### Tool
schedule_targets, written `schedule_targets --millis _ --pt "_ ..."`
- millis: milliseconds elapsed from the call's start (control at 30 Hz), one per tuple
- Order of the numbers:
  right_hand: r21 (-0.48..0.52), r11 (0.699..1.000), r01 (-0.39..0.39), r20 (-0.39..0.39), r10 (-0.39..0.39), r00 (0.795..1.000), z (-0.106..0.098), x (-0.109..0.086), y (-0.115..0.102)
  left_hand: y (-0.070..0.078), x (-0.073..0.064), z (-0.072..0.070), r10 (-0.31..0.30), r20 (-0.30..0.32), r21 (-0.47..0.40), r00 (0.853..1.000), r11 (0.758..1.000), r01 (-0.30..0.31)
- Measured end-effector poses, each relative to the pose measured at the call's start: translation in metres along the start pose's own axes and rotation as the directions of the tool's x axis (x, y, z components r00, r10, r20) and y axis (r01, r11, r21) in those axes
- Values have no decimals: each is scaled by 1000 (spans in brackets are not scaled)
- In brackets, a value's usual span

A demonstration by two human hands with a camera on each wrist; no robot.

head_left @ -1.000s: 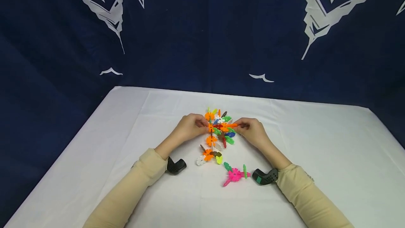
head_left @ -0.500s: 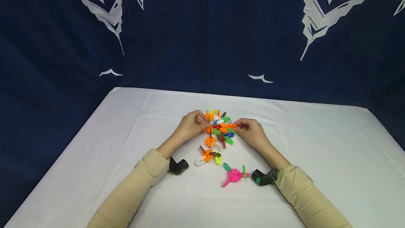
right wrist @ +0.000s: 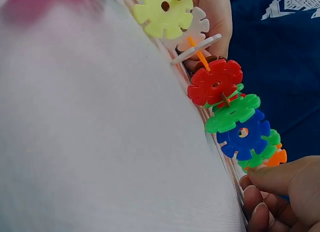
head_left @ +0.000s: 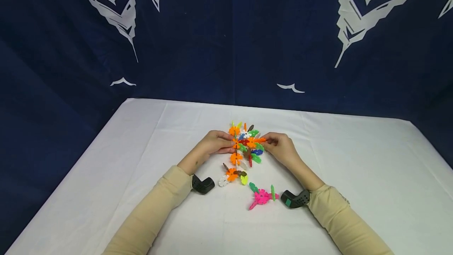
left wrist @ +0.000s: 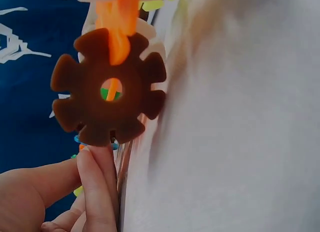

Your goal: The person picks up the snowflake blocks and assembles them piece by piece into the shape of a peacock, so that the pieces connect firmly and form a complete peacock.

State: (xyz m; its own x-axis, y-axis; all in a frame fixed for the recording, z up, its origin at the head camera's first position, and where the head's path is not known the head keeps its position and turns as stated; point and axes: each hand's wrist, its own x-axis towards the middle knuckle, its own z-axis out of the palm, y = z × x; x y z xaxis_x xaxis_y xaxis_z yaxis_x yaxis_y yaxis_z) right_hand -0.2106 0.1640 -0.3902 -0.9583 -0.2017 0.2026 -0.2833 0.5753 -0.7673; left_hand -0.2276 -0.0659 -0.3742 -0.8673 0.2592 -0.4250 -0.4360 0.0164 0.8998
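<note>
A cluster of interlocking plastic snowflake discs (head_left: 250,142) lies between both hands, in orange, green, red, blue, white and brown. My left hand (head_left: 216,143) pinches its left side at an orange disc (head_left: 236,143). My right hand (head_left: 281,147) pinches the orange disc at the right end between thumb and fingers. In the right wrist view, red (right wrist: 216,83) and blue discs (right wrist: 244,134) stand joined in the chain above my right thumb. A brown disc (left wrist: 109,87) fills the foreground of the left wrist view, with an orange disc slotted into it.
A separate pink disc piece (head_left: 262,196) with green discs lies nearer the person, close to the black right wrist camera (head_left: 295,199). The other black wrist camera (head_left: 203,184) sits under the left wrist. A white cloth (head_left: 198,223) covers the table; a dark blue curtain hangs behind.
My left hand rose slightly along the cluster's left side, then came back down to the orange disc. The right hand keeps its hold almost in place.
</note>
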Motion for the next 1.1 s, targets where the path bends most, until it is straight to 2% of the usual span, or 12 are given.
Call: schedule_targets --millis 133,233,300,400,500,567,633,667,767,933,1033,1100 --pt "87 996 -36 -6 37 999 -1 0 -2 1 1 0 8 10 -45 1000 999 -7" --pt "211 974 -83 0 85 996 -2 1 -5 1 2 0 12 5 -79 1000 997 -11" --pt "306 946 -111 4 115 993 -3 1 -6 1 2 -1 16 3 -99 1000 995 -16" --pt "436 886 -154 11 166 986 -4 2 -7 1 2 -1 41 17 -142 999 989 -39" --pt "504 843 -190 39 198 979 -3 2 -5 0 2 -2 51 55 -213 997 976 -38" --pt "501 844 -191 63 184 981 0 2 -5 -1 3 -2 43 93 -246 995 969 -19" --pt "478 861 -172 73 156 985 4 2 -8 -2 3 -1 30 132 -253 991 967 5" --pt "463 872 -161 69 146 987 6 2 -9 -2 3 -1 25 151 -244 988 970 13" --pt "471 874 -124 38 120 992 10 1 -12 -2 2 2 14 198 -212 980 977 28" --pt "492 867 -83 -26 110 994 12 -1 -14 -1 1 7 34 218 -144 975 990 -2" --pt "470 879 -76 -48 111 993 9 -3 -13 0 -5 5 86 215 -2 973 996 -88" --pt "451 890 -73 -55 109 993 6 -4 -11 3 -13 2 153 219 146 964 971 -187"
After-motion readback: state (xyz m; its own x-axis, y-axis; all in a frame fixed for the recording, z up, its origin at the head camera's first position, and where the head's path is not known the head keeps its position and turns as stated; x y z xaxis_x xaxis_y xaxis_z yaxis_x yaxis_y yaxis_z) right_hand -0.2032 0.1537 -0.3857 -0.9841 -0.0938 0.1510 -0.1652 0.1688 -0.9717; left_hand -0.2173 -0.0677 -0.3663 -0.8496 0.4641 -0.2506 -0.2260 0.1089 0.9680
